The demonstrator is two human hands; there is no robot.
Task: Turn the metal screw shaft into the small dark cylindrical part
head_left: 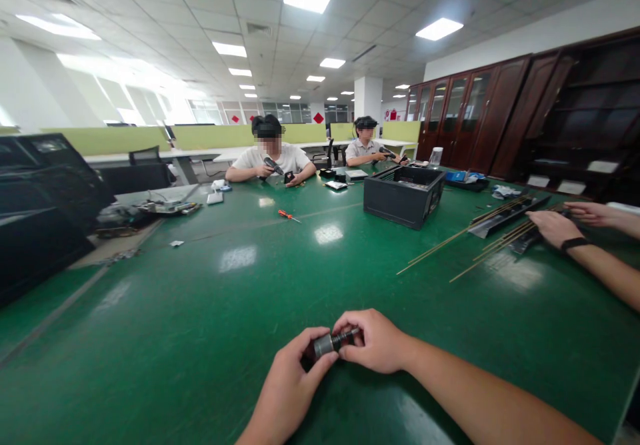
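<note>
Close to me, above the green tabletop (210, 338), both my hands hold one small dark metal cylinder (325, 346) with a thinner, ridged shaft at its right end. Its exact kind is not clear to me. My left hand (293, 375) wraps thumb and fingers round the thick grey body. The fingers of my right hand (375, 342) pinch the narrow shaft end. The piece lies roughly level, and my fingers hide parts of it.
An orange-handled screwdriver (286, 214) lies mid-table. Beyond it stands a black computer case (400, 198). Thin brass rods (435, 250) lie at right, near another person's hands (553, 225). Two people with power drills (273, 165) sit opposite. Black equipment (50, 205) stands at left.
</note>
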